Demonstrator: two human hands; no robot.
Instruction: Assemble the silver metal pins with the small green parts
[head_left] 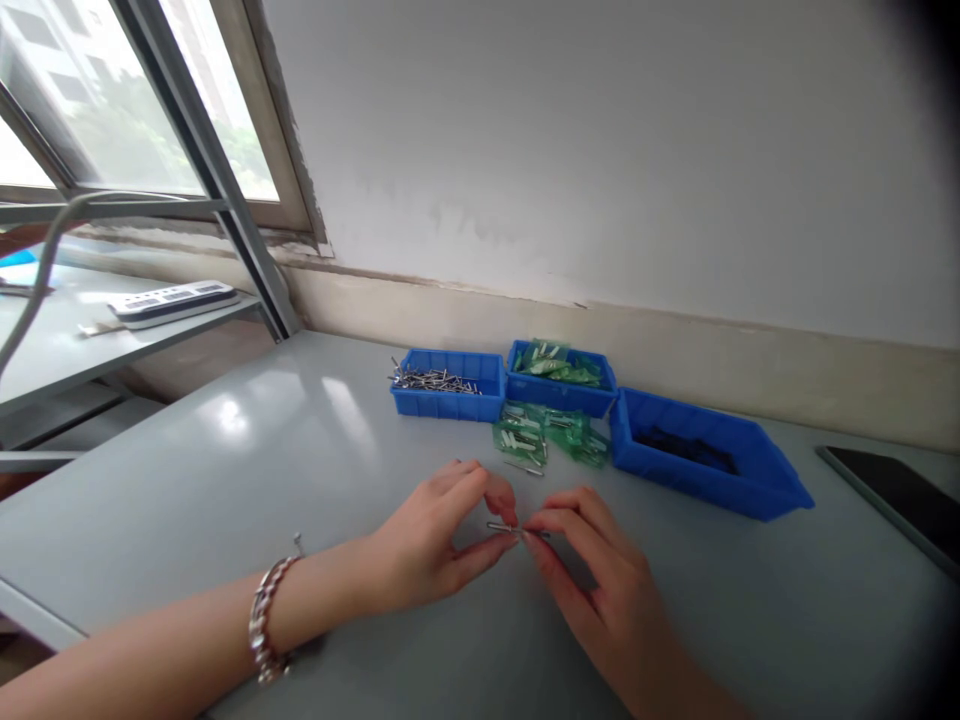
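A thin metal pin (498, 526) is held over the grey table, pinched between both hands. My left hand (442, 535), with a beaded bracelet (264, 622) on its wrist, grips it between thumb and fingertips near the middle. Thumb and index finger of my right hand (600, 570) close on its right part, so some of the pin is hidden. Just beyond the hands, another metal pin (524, 468) lies on the table beside green plastic bags (520, 438) that contain metal and pale pieces.
Behind the bags stand a blue bin of metal pins (450, 404), a blue bin of green bags (559, 396) and a blue bin with dark pieces (690, 483). A dark tablet-like device (900, 500) lies at right. A power strip (176, 302) sits on the left shelf.
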